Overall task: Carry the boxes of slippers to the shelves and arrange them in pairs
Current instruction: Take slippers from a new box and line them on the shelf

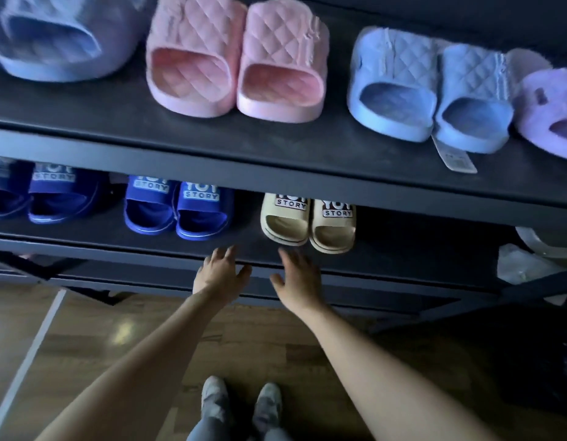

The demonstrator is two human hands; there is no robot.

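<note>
Two dark shelves fill most of what we see. The upper shelf (85,103) runs above the beige pair (307,221), and its front edge overhangs the beige toes. The lower shelf (244,240) carries the beige pair, and its front lip passes just below the beige heels. Wooden floor (259,338) lies below that lip, well under the beige pair.

On the upper shelf a blurred blue slipper (53,39) sits far up-left of the beige pair. The pink quilted pair (237,62) is above and slightly left, its two slippers touching side by side. The light blue pair (431,93) is up-right, and a lilac fuzzy slipper (549,119) is further right, at the frame edge. A paper tag (455,157) hangs over the upper edge, up-right of the beige pair.

On the lower shelf one dark blue pair (177,208) sits left of the beige pair, with a strip of bare board between them. Another dark blue pair (46,198) sits further left. Dark bare board shows to the right of the beige pair, and a crumpled plastic bag (523,265) lies far right.

The left hand (220,270) is at the lip, down-left of the beige pair, fingers spread and gripping nothing. The right hand (296,276) is just below the beige heels, fingers spread too and holding nothing. We cannot tell whether it touches the slippers. Grey shoes (240,405) stand on the floor, straight below the beige pair.
</note>
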